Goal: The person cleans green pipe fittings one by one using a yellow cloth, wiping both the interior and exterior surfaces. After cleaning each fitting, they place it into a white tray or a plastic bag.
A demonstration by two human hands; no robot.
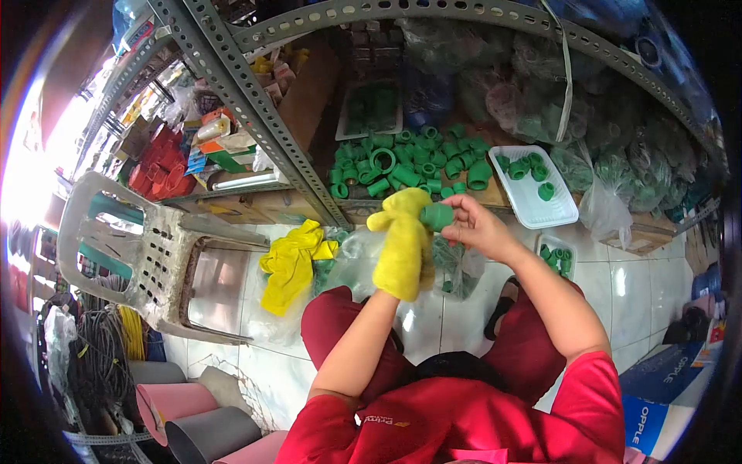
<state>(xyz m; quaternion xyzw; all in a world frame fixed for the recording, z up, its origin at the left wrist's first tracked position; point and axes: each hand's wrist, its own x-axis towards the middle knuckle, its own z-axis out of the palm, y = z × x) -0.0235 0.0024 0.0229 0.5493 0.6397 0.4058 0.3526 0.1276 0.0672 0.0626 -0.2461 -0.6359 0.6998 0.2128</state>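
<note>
A yellow cloth (403, 247) wraps my left hand (406, 232), whose fingers are hidden under it. Between the two hands is a green pipe fitting (437, 216), with the cloth against its left side. My right hand (469, 228) pinches the fitting from the right with thumb and fingers. Just beyond the hands, many loose green fittings (382, 160) lie in a heap on the low shelf. To the right of the heap, a white tray (565, 210) holds several green fittings.
At left stands a worn plastic chair (147, 255). A second yellow cloth (297, 263) lies on clear plastic on the tiled floor. A smaller tray (572, 267) with green fittings is on the floor at right. Metal shelf posts (263, 116) rise at front left; bagged fittings (610, 155) fill the right.
</note>
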